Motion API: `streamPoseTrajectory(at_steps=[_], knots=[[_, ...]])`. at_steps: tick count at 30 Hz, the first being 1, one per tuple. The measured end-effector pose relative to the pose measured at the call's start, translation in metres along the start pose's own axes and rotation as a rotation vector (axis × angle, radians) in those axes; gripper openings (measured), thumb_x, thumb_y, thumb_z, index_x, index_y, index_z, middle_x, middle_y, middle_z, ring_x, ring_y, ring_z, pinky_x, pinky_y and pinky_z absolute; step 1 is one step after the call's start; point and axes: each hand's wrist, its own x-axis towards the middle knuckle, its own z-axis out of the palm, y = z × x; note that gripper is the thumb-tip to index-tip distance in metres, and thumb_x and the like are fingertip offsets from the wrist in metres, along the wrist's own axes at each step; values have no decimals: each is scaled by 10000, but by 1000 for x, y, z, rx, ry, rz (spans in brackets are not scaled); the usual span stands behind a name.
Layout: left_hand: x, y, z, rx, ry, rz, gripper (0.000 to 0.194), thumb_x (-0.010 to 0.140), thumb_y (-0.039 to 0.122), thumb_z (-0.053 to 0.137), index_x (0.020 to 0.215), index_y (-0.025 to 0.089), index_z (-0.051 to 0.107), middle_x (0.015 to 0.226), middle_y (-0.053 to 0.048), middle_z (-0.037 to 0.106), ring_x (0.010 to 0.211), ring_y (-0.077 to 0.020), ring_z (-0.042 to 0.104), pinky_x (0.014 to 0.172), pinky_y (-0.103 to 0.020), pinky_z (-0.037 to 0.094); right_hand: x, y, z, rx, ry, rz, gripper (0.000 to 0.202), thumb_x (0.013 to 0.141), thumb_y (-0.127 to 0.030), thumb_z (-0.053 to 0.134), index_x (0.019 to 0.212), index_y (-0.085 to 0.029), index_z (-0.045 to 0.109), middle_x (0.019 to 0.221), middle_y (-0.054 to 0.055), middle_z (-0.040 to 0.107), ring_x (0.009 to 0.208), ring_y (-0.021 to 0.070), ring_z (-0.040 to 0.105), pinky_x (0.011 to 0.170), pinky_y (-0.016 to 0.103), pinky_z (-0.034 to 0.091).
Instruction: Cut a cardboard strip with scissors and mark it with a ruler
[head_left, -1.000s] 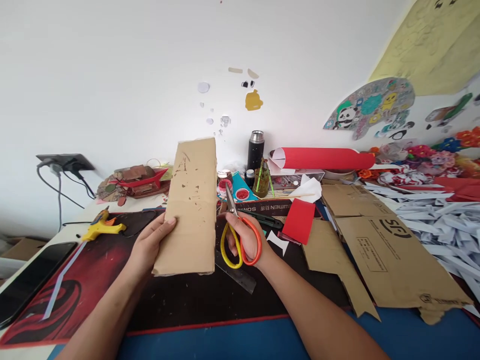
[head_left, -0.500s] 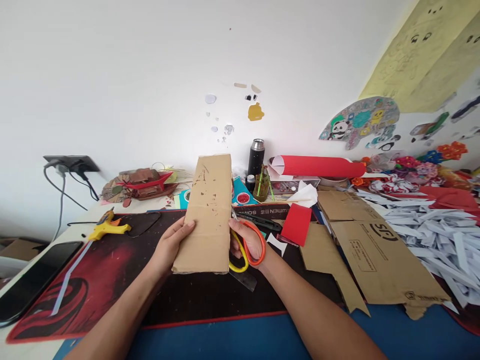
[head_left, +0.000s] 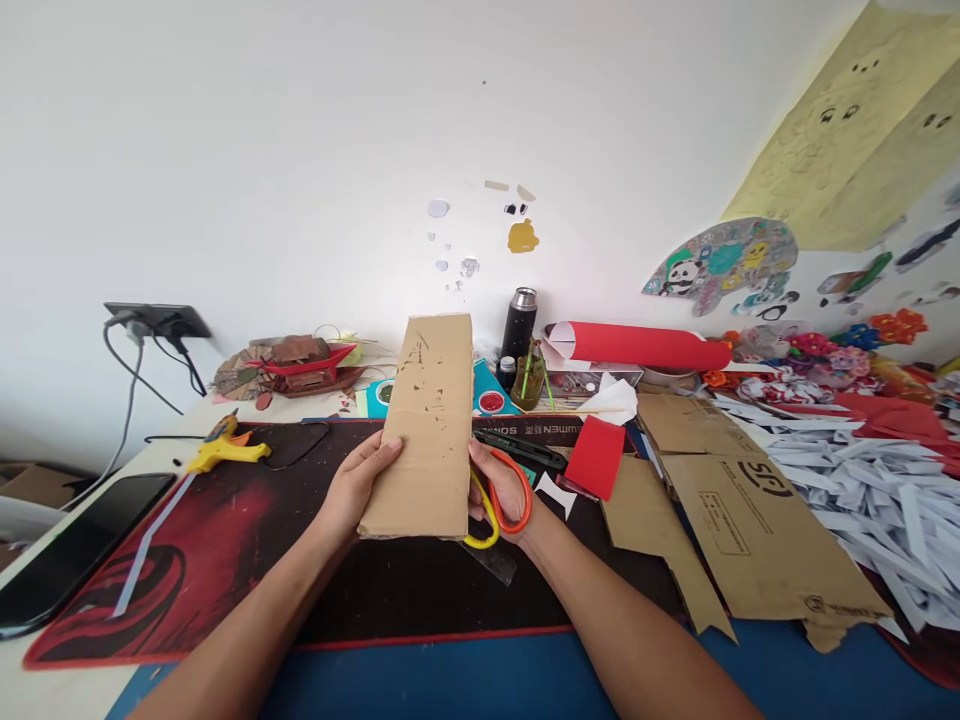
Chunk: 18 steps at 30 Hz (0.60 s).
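A long piece of brown cardboard (head_left: 427, 430), marked with small scuffs, is held up and tilted above the dark desk mat. My left hand (head_left: 361, 475) grips its left edge, thumb on the front face and fingers behind. At the right edge, my right hand (head_left: 501, 485) has its fingers in the loops of a pair of scissors (head_left: 523, 503) with one orange and one yellow handle. The cardboard hides the blades, so I cannot tell whether they are apart. A dark ruler-like strip (head_left: 495, 566) lies on the mat just below the scissors.
A yellow glue gun (head_left: 229, 450) and a black phone (head_left: 82, 555) lie left. Right are a red card (head_left: 595, 455), cut cardboard (head_left: 757, 540) and heaped white paper strips (head_left: 892, 510). Behind stand a black flask (head_left: 520, 330) and a red paper roll (head_left: 641, 345).
The camera view has shifted slightly. The cardboard sits a little further right in view, and more of the scissors is hidden behind it. Both hands keep their holds.
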Motion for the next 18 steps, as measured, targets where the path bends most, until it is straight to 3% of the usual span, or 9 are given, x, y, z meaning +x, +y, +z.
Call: streamPoseTrajectory(at_steps=[7, 18], knots=[[1, -1, 1, -2, -11, 4, 604, 612, 522, 1008, 1048, 171, 778, 885, -86, 837, 691, -266, 791, 568, -287, 584, 0, 2, 0, 0, -7, 6, 617, 814, -784, 848, 806, -199, 650, 439, -85, 508, 353, 83, 390, 337, 200, 316], [5, 0, -1, -1, -33, 14, 623, 616, 555, 1000, 1057, 181, 767, 932, -93, 844, 741, -282, 804, 603, -305, 599, -1, 6, 0, -7, -42, 31, 637, 793, -781, 865, 708, -202, 614, 423, -73, 502, 339, 89, 426, 351, 206, 338]])
